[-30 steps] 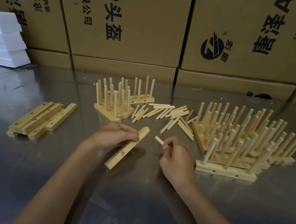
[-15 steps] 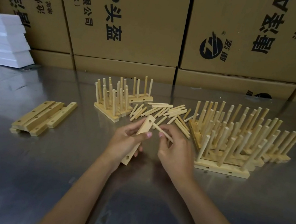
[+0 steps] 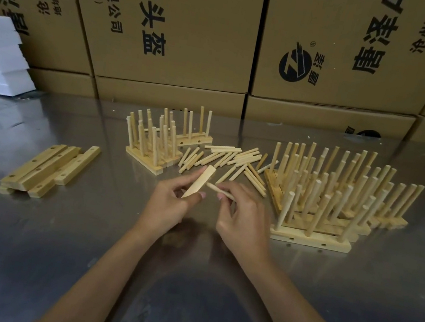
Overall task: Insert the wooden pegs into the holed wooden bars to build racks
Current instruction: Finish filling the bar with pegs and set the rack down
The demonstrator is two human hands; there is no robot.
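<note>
Item: wooden bar point(image 3: 199, 183), gripped in our left hand point(image 3: 169, 202) above the desk's point(image 3: 28, 243) middle. Peg point(image 3: 219, 190), pinched in our right hand point(image 3: 243, 215), its tip just beside the bar. Both judged light, stiff, smooth; best held mid-length. Boxes point(image 3: 171, 25) behind read "P头盔".

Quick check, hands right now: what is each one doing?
Left hand: grips a wooden bar, tilted up off the table.
Right hand: pinches a peg, tip pointed at the bar.
</note>
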